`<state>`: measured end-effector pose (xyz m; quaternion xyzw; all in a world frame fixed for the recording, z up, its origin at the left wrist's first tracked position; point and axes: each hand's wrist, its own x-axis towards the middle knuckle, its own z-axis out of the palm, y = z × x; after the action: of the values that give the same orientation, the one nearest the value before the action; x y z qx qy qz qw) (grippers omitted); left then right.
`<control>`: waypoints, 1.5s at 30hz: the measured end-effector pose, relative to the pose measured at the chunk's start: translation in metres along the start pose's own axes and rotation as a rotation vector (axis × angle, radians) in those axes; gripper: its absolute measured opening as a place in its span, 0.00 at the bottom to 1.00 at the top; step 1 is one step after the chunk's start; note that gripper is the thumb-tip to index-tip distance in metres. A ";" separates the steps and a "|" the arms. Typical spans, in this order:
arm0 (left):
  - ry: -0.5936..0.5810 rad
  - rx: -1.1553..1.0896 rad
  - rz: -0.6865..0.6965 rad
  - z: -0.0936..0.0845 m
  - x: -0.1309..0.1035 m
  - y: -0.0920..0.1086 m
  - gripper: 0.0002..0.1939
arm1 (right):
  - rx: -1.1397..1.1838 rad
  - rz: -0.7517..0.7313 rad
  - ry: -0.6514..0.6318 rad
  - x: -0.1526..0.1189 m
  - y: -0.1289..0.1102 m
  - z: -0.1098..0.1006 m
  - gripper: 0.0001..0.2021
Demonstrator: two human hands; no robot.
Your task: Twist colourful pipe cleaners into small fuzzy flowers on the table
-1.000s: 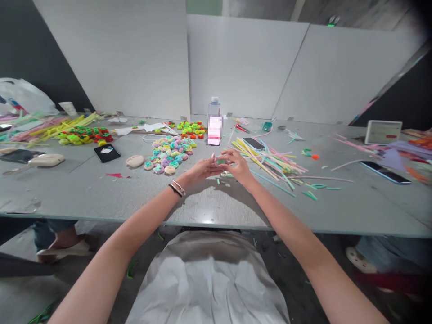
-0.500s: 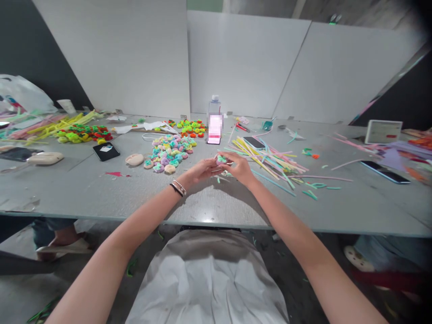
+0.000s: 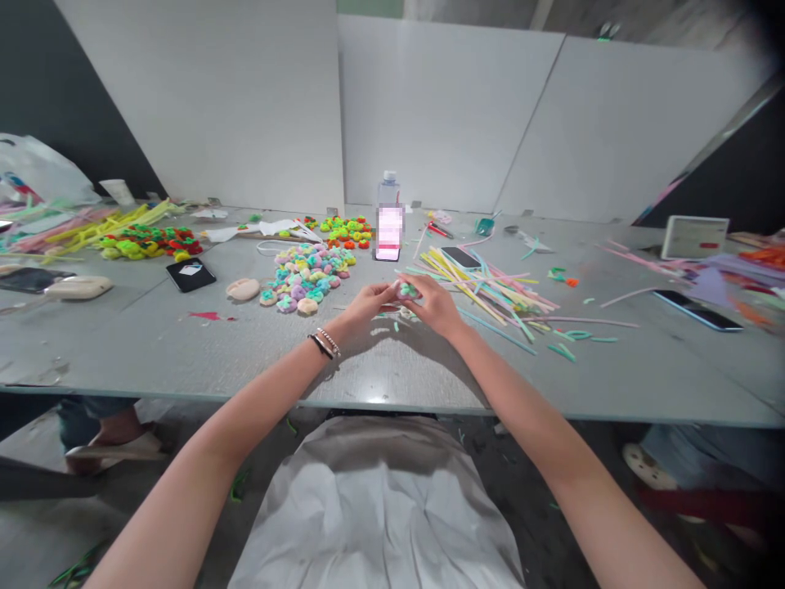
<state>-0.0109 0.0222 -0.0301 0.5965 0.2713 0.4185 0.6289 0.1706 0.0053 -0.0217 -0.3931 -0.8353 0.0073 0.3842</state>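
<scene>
My left hand (image 3: 368, 305) and my right hand (image 3: 434, 307) meet over the table in front of me, fingers pinched around a small fuzzy pipe-cleaner flower (image 3: 407, 290) in mint green and pink. Its exact shape is partly hidden by the fingertips. Just right of my right hand lies a loose bundle of pastel pipe cleaners (image 3: 484, 284) in yellow, pink and blue. To the left of my left hand is a heap of similar pastel fuzzy pieces (image 3: 311, 274). Short cut pieces lie on the tabletop below my hands.
A lit phone (image 3: 388, 234) leans upright against a clear bottle (image 3: 389, 190). Another phone (image 3: 459, 258) lies by the pipe cleaners. Red and green fuzzy pieces (image 3: 150, 243) are piled at left. Other people's feet show below both ends of the table (image 3: 202, 360).
Both hands have shifted very slightly, and the left fingers now bend closer around the flower, which has turned a little to the right. The piles on the table look the same.
</scene>
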 end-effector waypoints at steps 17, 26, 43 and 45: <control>-0.064 -0.054 -0.096 -0.006 0.000 0.001 0.23 | -0.009 0.069 -0.039 -0.001 -0.001 0.001 0.25; 0.022 0.038 -0.054 -0.008 0.000 0.002 0.20 | 0.000 0.133 0.001 -0.001 0.003 0.004 0.27; 0.130 0.431 0.114 -0.006 0.001 0.004 0.23 | -0.151 0.091 0.032 -0.004 -0.004 0.007 0.25; 0.140 0.456 0.142 -0.005 0.002 0.002 0.22 | -0.162 0.101 0.031 -0.004 -0.001 0.009 0.24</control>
<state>-0.0143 0.0261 -0.0290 0.7100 0.3590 0.4297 0.4270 0.1655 0.0041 -0.0306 -0.4646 -0.8063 -0.0472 0.3631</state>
